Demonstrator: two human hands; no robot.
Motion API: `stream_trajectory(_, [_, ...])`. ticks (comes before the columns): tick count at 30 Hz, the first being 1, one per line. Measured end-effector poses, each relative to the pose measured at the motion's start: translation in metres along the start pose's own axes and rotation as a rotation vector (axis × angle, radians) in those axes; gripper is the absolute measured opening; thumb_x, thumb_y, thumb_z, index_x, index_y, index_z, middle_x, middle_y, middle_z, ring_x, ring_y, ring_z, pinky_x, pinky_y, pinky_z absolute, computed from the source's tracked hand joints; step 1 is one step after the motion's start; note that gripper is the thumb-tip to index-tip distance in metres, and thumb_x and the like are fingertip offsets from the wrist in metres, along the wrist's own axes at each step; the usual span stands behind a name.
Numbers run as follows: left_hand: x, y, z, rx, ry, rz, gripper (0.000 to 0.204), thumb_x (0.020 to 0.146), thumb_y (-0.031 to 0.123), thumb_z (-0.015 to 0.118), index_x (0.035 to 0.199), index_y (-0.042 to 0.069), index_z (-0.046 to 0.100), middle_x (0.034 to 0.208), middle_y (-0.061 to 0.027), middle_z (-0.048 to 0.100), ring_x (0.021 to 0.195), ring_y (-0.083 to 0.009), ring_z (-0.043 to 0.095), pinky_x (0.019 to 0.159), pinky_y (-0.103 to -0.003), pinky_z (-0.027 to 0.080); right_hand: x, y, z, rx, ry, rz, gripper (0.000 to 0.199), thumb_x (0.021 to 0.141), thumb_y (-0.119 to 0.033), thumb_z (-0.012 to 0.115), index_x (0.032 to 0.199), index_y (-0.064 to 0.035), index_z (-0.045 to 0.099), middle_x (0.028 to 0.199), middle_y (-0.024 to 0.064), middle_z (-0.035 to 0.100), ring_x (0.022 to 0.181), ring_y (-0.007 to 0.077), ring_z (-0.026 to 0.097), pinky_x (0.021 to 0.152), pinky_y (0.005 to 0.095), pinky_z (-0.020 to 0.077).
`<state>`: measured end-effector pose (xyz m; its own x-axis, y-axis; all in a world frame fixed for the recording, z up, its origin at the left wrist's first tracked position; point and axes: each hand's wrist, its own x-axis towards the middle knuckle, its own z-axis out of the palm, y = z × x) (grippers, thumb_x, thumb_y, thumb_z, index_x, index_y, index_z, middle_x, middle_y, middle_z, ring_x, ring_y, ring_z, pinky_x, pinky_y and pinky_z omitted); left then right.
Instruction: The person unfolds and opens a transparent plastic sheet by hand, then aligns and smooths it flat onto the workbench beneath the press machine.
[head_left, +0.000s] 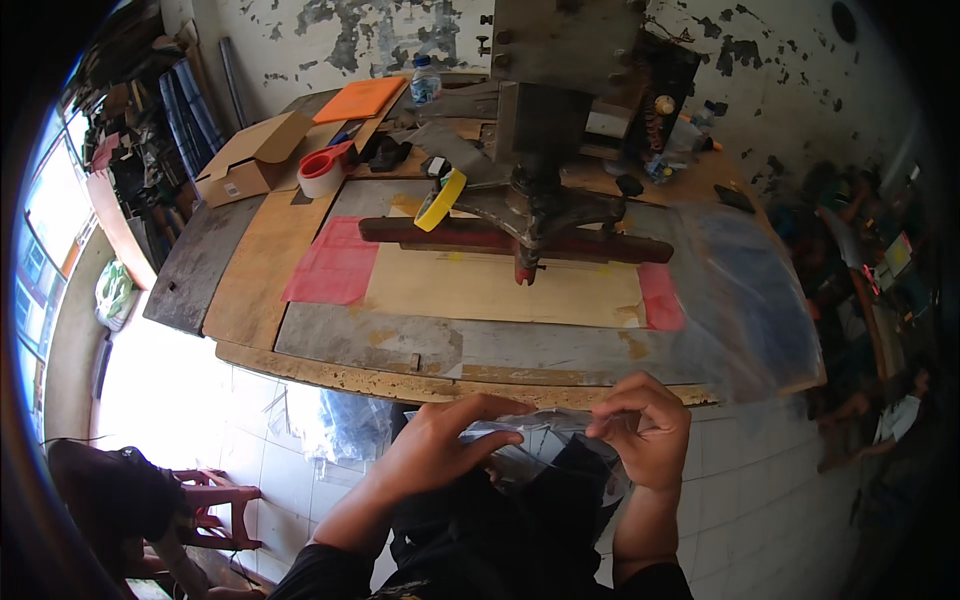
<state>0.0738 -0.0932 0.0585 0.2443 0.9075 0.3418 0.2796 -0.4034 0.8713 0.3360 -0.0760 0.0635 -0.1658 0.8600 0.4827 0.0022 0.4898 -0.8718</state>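
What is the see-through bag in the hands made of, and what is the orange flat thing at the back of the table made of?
The bag, pinched by the left hand and right hand, looks like thin clear plastic film: it is see-through, glossy and crinkled. The orange sheet looks like matte card or a plastic folder; its flat, even surface leaves that open.
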Motion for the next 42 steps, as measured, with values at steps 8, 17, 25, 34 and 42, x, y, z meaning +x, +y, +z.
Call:
stream_trajectory(8, [-0.007,-0.036,0.014,0.166,0.013,0.239,0.023,0.089,0.021,0.088,0.103,0.008,0.075,0.084,-0.0068,0.077,0.072,-0.0245,0.076,0.064,-0.036,0.057,0.002,0.010,-0.011,0.077,0.013,0.003,0.018,0.087,0.005,0.086,0.101,0.0041,0.076,0.096,0.0090,0.070,0.079,0.0128,0.070,0.075,0.0251,0.0577])
stream_trajectory(17, [-0.008,-0.042,0.007,0.128,-0.071,0.181,0.042,0.086,0.034,0.091,0.113,0.008,0.072,0.060,0.0012,0.052,0.049,-0.0157,0.052,0.052,-0.032,0.043,0.000,0.014,-0.009,-0.076,0.120,0.108,0.013,0.097,-0.003,0.080,0.094,0.0050,0.070,0.091,0.0059,0.067,0.078,0.0098,0.065,0.072,0.0232,0.0520])
stream_trajectory(25, [0.001,-0.029,0.012,0.278,0.074,0.255,0.037,0.088,0.022,0.089,0.114,0.007,0.068,0.088,-0.0057,0.073,0.078,-0.0230,0.075,0.068,-0.035,0.058,0.001,0.012,-0.005,-0.082,0.184,0.170,0.015,0.100,-0.008,0.079,0.094,0.0036,0.071,0.084,0.0018,0.065,0.071,0.0060,0.058,0.066,0.0214,0.0455])
stream_trajectory(34, [0.018,-0.025,0.030,0.290,0.176,0.332,0.028,0.087,0.003,0.085,0.106,0.004,0.065,0.105,-0.0120,0.075,0.090,-0.0303,0.077,0.074,-0.038,0.060,-0.008,0.019,0.013,-0.145,0.191,0.094,0.023,0.092,-0.008,0.087,0.106,-0.0003,0.070,0.096,0.0062,0.069,0.079,0.0105,0.065,0.073,0.0253,0.0523])
stream_trajectory(42, [0.018,-0.017,0.032,0.368,0.191,0.300,0.022,0.094,0.010,0.078,0.104,0.003,0.060,0.101,-0.0085,0.069,0.080,-0.0293,0.072,0.067,-0.039,0.054,-0.020,0.004,0.022,-0.986,0.090,-0.387,0.036,0.076,-0.029,0.097,0.101,-0.0125,0.076,0.128,0.0085,0.061,0.124,0.0331,0.059,0.099,0.0458,0.0505])
